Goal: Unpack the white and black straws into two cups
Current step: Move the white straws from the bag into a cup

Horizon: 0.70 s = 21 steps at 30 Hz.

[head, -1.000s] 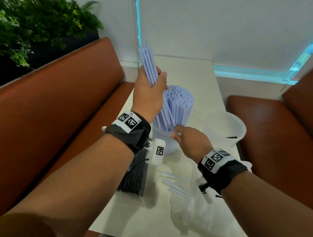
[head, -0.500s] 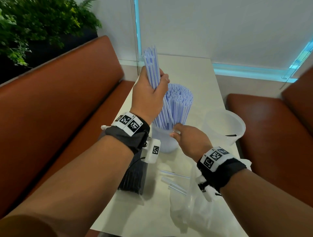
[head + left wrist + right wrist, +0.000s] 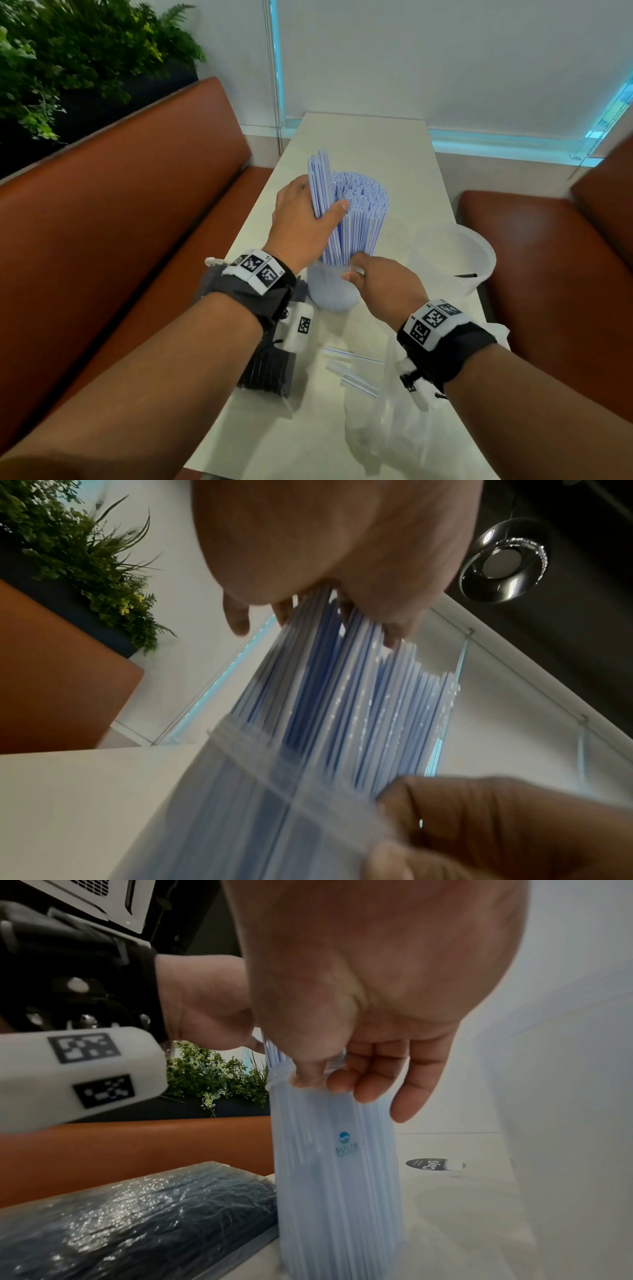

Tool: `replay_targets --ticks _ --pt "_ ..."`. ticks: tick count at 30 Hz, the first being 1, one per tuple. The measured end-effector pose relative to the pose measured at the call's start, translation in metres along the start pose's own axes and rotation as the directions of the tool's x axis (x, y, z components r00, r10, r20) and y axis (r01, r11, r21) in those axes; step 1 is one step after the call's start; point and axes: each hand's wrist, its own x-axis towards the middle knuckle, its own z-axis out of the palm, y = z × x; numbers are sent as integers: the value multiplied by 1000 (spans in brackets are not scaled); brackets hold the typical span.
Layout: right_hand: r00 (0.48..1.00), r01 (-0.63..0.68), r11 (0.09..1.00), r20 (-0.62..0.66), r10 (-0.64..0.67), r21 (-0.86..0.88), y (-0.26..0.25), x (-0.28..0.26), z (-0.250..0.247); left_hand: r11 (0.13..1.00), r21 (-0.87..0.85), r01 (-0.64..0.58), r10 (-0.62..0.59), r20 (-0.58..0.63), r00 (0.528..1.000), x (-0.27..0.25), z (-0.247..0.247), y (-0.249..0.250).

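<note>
Left hand (image 3: 301, 222) is gripping a small bunch of white straws (image 3: 320, 185), fingers and thumb curled round it, and is holding it upright against the left side of the straws already standing in the cup (image 3: 332, 291). The bunch's tops are standing higher than the rest, and its lower ends are reaching down toward the cup's mouth. Right hand (image 3: 383, 284) is pinching the cup's near right rim, thumb on the rim and fingers lying down the outer wall in the right wrist view. The cup is standing on the tabletop (image 3: 363, 144) between the two hands. A second cup (image 3: 452, 257) is standing to the right, holding one black straw (image 3: 466, 275). The black straws' packet (image 3: 267, 370) is lying near left, under the left wrist. Loose white straws (image 3: 352, 370) and a clear bag (image 3: 387, 421) are lying near right.
</note>
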Motion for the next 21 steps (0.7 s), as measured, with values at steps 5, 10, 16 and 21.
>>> replay_targets --ticks 5,10,16,21 --pt "1000 4 1000 -17 -4 4 0 0 1 959 -266 94 -84 50 995 16 -33 16" --pt "1000 -2 1000 -18 2 7 1 1 3 963 33 -269 271 -82 959 30 -41 42" --pt "999 -27 999 -18 28 34 -1 0 2 832 394 -390 284 302 910 4 -4 26" --pt "1000 -15 999 -1 15 29 -1 0 0 852 321 -413 367 196 909 18 -23 34"
